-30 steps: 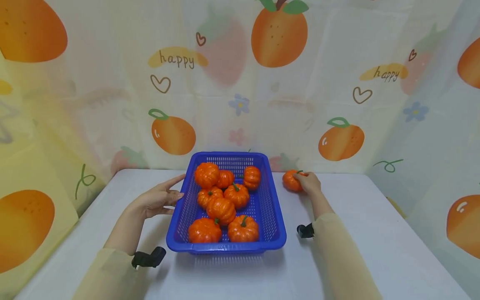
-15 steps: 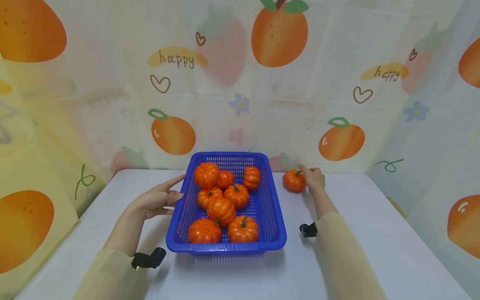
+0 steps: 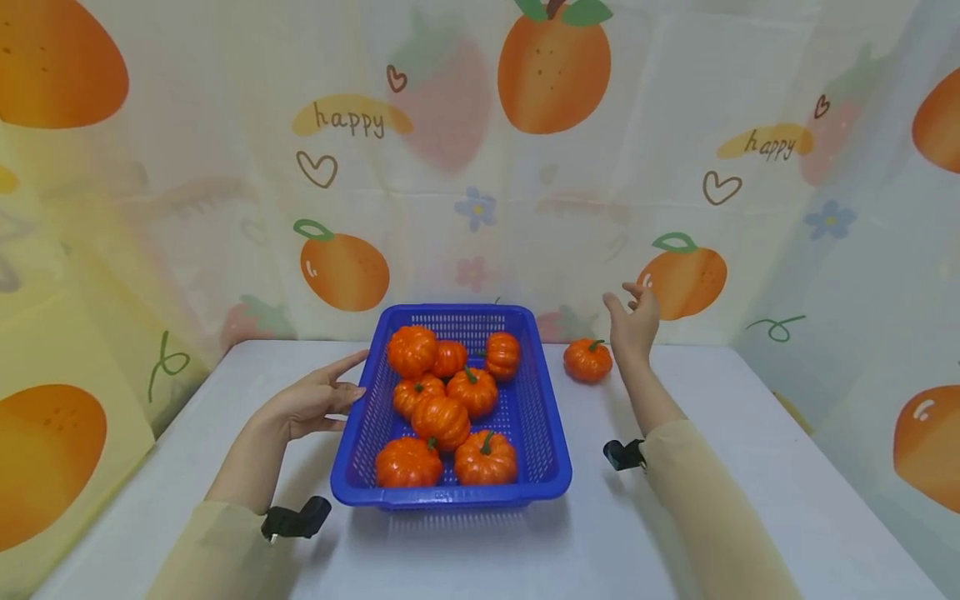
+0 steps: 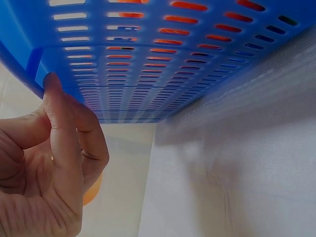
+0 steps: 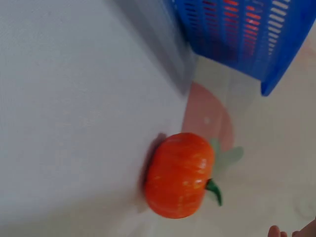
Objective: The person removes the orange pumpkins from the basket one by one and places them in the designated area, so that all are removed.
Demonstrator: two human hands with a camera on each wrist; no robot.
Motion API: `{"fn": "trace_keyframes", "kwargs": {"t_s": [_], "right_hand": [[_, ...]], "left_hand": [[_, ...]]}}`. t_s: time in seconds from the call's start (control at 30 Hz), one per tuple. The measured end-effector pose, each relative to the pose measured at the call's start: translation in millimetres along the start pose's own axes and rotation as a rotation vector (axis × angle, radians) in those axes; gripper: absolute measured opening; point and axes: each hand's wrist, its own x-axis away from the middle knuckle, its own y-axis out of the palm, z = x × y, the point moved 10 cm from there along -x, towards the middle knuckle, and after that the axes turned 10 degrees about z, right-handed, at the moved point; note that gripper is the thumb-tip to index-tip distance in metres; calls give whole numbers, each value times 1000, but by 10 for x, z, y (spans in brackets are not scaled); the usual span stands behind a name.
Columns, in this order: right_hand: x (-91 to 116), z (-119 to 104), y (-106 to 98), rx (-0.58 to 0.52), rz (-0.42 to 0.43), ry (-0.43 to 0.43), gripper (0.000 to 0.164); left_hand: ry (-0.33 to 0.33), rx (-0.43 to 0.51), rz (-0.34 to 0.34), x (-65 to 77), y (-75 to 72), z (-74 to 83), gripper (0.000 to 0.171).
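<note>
A blue plastic basket (image 3: 558,450) with slotted walls stands mid-table, holding several small orange pumpkins (image 3: 442,422). At its left side my left hand (image 3: 318,404) touches the rim, fingers mostly extended; the left wrist view shows a fingertip (image 4: 51,81) against the underside of the rim. Right of the basket, a lone orange pumpkin (image 3: 588,361) with a green stem rests on the table. Up and to the right of it, my right hand (image 3: 634,325) is raised with loosely bent fingers and holds nothing. Only its fingertips show at the corner of the right wrist view.
The white table (image 3: 750,467) ends at a fruit-printed curtain (image 3: 555,225) hung along the back and both sides. A black wrist camera sits on each sleeve, the left one (image 3: 296,518) near the basket's front corner.
My right hand was on the lone pumpkin, then let go of it and rose up and to the right. The pumpkin stays at the same spot. Left hand and basket have not moved.
</note>
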Motion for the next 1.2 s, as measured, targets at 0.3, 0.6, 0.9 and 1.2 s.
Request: {"fn": "trace_keyframes", "kwargs": {"t_s": [0.3, 0.6, 0.9, 1.2], "right_hand": [[299, -411, 245, -61, -233, -59, 48], [852, -792, 578, -99, -520, -139, 48], [1520, -921, 840, -34, -846, -232, 47], [2010, -812, 1051, 22, -1118, -221, 53]], "left_hand": [[-1, 3, -11, 4, -9, -3, 80], [9, 14, -14, -4, -11, -1, 80], [8, 29, -21, 8, 12, 8, 80], [11, 34, -35, 4, 20, -18, 82]]}}
